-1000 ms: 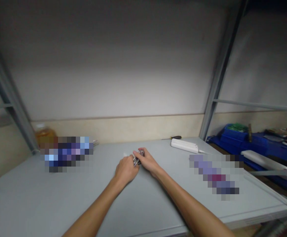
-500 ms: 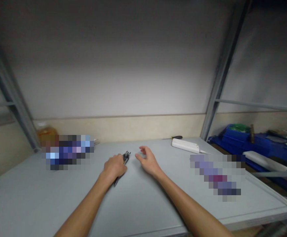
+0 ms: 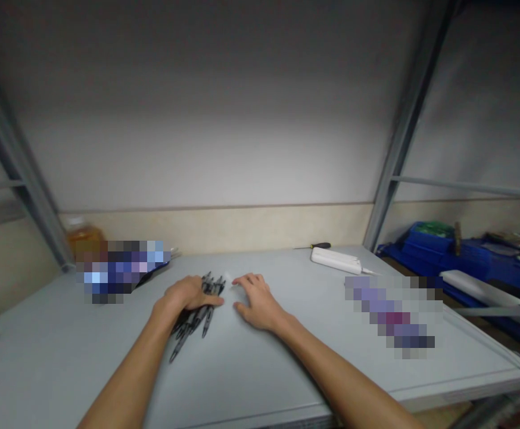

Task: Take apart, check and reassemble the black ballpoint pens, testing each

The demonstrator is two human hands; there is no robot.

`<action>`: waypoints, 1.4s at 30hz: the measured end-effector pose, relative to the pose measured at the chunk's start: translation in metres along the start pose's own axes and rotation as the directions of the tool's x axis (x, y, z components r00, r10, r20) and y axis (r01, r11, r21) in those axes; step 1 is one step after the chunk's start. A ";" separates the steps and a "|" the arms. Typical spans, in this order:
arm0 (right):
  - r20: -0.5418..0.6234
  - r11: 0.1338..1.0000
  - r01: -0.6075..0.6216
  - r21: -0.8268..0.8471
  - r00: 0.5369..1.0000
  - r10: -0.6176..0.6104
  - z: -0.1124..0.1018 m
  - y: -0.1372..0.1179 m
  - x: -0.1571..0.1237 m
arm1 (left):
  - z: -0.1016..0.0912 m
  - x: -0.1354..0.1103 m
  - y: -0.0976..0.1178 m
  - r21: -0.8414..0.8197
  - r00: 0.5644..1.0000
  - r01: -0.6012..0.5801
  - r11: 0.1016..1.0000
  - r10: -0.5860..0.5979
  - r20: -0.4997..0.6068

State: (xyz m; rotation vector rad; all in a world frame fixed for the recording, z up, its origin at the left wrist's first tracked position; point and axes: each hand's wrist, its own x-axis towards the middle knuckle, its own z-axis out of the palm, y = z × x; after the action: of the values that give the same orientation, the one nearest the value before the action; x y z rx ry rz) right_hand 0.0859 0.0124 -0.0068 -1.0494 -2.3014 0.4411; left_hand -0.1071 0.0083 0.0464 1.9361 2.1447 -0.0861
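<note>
My left hand (image 3: 188, 295) lies over a bunch of black pens (image 3: 190, 326) on the grey table, its thumb across them. The pens fan out on both sides of the hand, with several ends at its far side and others pointing down-left; the other fingers are mostly hidden. Just to the right, my right hand (image 3: 256, 302) is open and holds nothing. Its fingers are bent towards the pens, a small gap away. A faint whitish patch (image 3: 229, 279) shows between the hands, too blurred to name.
A white power strip (image 3: 335, 261) and a screwdriver (image 3: 320, 245) lie at the back right. Blurred-out items are on the left and right of the table (image 3: 260, 381). A bottle with amber liquid (image 3: 85, 233) stands back left. Metal posts flank the table; blue bins (image 3: 438, 253) are beyond.
My left hand has moved left, and the pens, formerly a narrow bundle mostly hidden under it, now show spread out. My right hand has shifted slightly left, closer to the pens.
</note>
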 end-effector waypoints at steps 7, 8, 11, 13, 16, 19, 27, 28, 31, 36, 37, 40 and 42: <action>0.074 0.963 0.243 -0.117 0.969 -0.236 0.007 -0.009 -0.002 | -0.006 0.001 -0.013 -0.120 0.992 -0.116 0.986 0.121 0.041; 0.081 0.957 0.256 -0.134 0.966 -0.247 0.008 -0.010 -0.002 | -0.008 0.001 -0.014 -0.137 0.990 -0.126 0.983 0.134 0.048; 0.105 0.953 0.250 -0.168 0.966 -0.235 0.008 -0.009 -0.002 | -0.011 -0.002 -0.016 -0.166 0.991 -0.119 0.979 0.127 0.036; 0.110 0.956 0.232 -0.178 0.970 -0.215 0.006 -0.008 -0.002 | -0.012 -0.004 -0.016 -0.194 0.991 -0.113 0.974 0.124 0.041; 0.108 0.960 0.223 -0.166 0.972 -0.207 0.003 -0.006 -0.002 | -0.012 -0.006 -0.016 -0.223 0.982 -0.144 0.964 0.167 0.086; 0.119 0.961 0.232 -0.149 0.969 -0.215 0.001 -0.006 -0.001 | -0.012 -0.007 -0.013 -0.153 0.984 -0.147 0.977 0.161 0.083; 0.157 0.966 0.231 -0.112 0.964 -0.213 0.001 -0.007 -0.001 | 0.004 -0.003 0.006 0.089 0.992 -0.123 0.988 0.123 0.013; 0.160 0.966 0.236 -0.110 0.963 -0.217 0.001 -0.007 -0.001 | 0.005 -0.003 0.007 0.090 0.992 -0.123 0.988 0.123 0.007; 0.155 0.967 0.232 -0.104 0.964 -0.215 0.000 -0.008 -0.002 | 0.008 0.000 0.007 0.073 0.992 -0.125 0.989 0.127 -0.018; 0.138 0.973 0.209 -0.097 0.971 -0.195 0.000 -0.007 -0.002 | 0.010 0.003 0.004 0.074 0.992 -0.122 0.990 0.124 -0.029; 0.137 0.974 0.206 -0.098 0.972 -0.192 0.000 -0.007 -0.002 | 0.010 0.003 0.005 0.083 0.992 -0.116 0.990 0.119 -0.030; 0.139 0.973 0.208 -0.100 0.971 -0.193 0.000 -0.006 -0.001 | 0.012 0.003 0.009 0.105 0.996 -0.077 0.991 0.081 -0.040; 0.135 0.972 0.211 -0.104 0.971 -0.197 0.002 -0.006 -0.001 | 0.014 0.003 0.013 0.102 0.997 -0.042 0.994 0.048 -0.059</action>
State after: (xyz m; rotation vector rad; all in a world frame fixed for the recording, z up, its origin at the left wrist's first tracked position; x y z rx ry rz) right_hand 0.0824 0.0079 -0.0056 -0.8472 -2.5415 0.2975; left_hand -0.0925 0.0093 0.0336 2.0680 2.1729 -0.1310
